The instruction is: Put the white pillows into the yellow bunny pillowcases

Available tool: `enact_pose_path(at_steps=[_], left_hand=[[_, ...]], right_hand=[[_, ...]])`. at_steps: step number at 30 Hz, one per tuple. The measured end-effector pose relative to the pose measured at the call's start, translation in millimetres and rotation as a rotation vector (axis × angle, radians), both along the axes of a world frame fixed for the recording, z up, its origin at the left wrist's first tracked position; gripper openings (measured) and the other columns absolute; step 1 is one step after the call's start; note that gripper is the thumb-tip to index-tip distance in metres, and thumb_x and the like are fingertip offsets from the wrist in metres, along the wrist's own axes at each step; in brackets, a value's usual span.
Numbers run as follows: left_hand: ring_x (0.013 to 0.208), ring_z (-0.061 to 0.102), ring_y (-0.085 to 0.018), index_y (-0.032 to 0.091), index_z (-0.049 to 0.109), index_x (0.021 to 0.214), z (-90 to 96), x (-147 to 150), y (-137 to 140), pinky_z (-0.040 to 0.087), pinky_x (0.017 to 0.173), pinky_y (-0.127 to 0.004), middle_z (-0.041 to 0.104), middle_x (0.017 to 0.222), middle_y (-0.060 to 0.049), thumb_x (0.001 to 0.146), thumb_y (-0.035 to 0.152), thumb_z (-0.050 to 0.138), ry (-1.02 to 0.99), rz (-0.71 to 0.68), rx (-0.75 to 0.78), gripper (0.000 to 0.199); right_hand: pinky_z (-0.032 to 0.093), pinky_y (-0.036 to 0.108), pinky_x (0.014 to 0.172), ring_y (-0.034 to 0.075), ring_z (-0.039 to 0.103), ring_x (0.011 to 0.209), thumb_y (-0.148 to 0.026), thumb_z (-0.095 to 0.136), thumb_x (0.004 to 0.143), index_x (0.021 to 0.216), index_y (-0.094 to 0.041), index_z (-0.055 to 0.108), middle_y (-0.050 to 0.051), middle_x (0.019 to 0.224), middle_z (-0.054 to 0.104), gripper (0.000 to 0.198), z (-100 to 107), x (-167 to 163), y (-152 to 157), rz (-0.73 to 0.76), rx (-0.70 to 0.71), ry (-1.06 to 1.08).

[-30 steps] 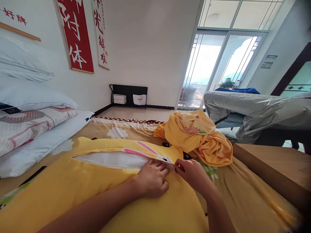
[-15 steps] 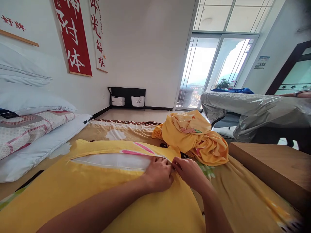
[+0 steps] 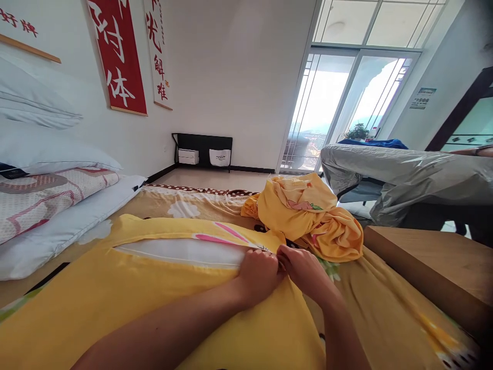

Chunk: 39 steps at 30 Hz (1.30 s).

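Note:
A yellow pillowcase (image 3: 127, 295) with pink printed shapes lies flat across the bed in front of me. Its long opening gapes on the left and middle, showing a white pillow (image 3: 185, 252) inside. At the right end of that opening, my left hand (image 3: 260, 275) is closed on the pillowcase's edge, knuckles up. Right beside it, my right hand (image 3: 304, 267) pinches the same edge with thumb and fingers. Fingertips of both hands are partly hidden, and any zipper pull between them cannot be made out.
Crumpled yellow-orange bedding (image 3: 296, 205) lies just beyond my right hand. White pillows (image 3: 57, 149) are stacked at the left. A wooden board (image 3: 435, 257) borders the bed on the right, near a plastic-covered table (image 3: 400, 164) where a person's forearm rests.
Both hands have shifted slightly right along the opening's edge, and my left hand now sits tighter against the right. The view has tilted a little.

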<state>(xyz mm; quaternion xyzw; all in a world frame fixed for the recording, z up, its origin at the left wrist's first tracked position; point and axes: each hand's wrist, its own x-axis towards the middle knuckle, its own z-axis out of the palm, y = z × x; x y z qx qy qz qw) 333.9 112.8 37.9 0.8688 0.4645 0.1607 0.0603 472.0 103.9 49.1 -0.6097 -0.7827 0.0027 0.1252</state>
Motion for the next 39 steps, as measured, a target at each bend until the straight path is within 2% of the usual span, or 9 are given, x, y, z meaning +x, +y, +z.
enact_pose_path(at_steps=[8,12,17,25,31,39], left_hand=[[0.095,0.064,-0.026,0.012,0.066,0.100,-11.0,-4.5,5.3,0.048,0.084,-0.040,0.070,0.099,-0.012,0.096,0.025,0.035,-0.027,-0.023,0.050,0.034],[0.091,0.064,-0.023,0.016,0.067,0.095,-10.9,-9.7,7.6,0.048,0.081,-0.036,0.070,0.095,-0.009,0.094,0.027,0.039,-0.115,-0.006,-0.019,0.030],[0.088,0.064,-0.021,0.018,0.067,0.088,-11.3,-13.7,9.8,0.046,0.078,-0.032,0.070,0.091,-0.007,0.093,0.029,0.041,-0.192,0.003,-0.061,0.028],[0.084,0.063,-0.020,0.018,0.067,0.082,-10.5,-14.7,10.5,0.044,0.076,-0.030,0.070,0.086,-0.006,0.092,0.029,0.042,-0.225,0.000,-0.063,0.030],[0.085,0.064,-0.020,0.018,0.069,0.089,-10.9,-16.8,10.9,0.044,0.077,-0.029,0.071,0.091,-0.006,0.089,0.026,0.046,-0.304,0.001,-0.137,0.025],[0.081,0.063,-0.020,0.017,0.068,0.082,-9.6,-18.0,7.7,0.043,0.074,-0.030,0.071,0.085,-0.006,0.089,0.026,0.043,-0.297,0.019,-0.101,0.027]], right_hand=[[0.028,0.026,0.063,0.016,0.060,0.078,-0.019,0.041,0.092,0.081,-0.021,0.061,0.002,0.083,0.068,0.022,-0.3,4.4,-1.2,0.003,-0.019,0.106],[0.028,0.026,0.062,0.017,0.058,0.077,-0.020,0.047,0.087,0.088,-0.021,0.065,0.003,0.083,0.068,0.018,-1.1,7.7,-4.1,-0.040,-0.098,0.079],[0.029,0.026,0.063,0.016,0.055,0.075,-0.020,0.044,0.086,0.086,-0.021,0.065,0.002,0.082,0.065,0.021,-3.1,9.5,-6.0,0.049,-0.148,0.079],[0.029,0.026,0.064,0.016,0.055,0.075,-0.019,0.042,0.087,0.084,-0.020,0.066,0.004,0.083,0.064,0.024,-0.5,7.5,-7.4,0.063,-0.132,0.080],[0.028,0.026,0.062,0.016,0.057,0.077,-0.019,0.043,0.089,0.080,-0.020,0.067,0.004,0.082,0.067,0.026,-0.7,2.4,-4.3,0.032,-0.100,0.071],[0.024,0.027,0.059,0.016,0.058,0.073,-0.017,0.041,0.089,0.072,-0.019,0.063,0.005,0.079,0.067,0.028,-2.6,-1.9,-3.5,0.022,-0.066,-0.023]])
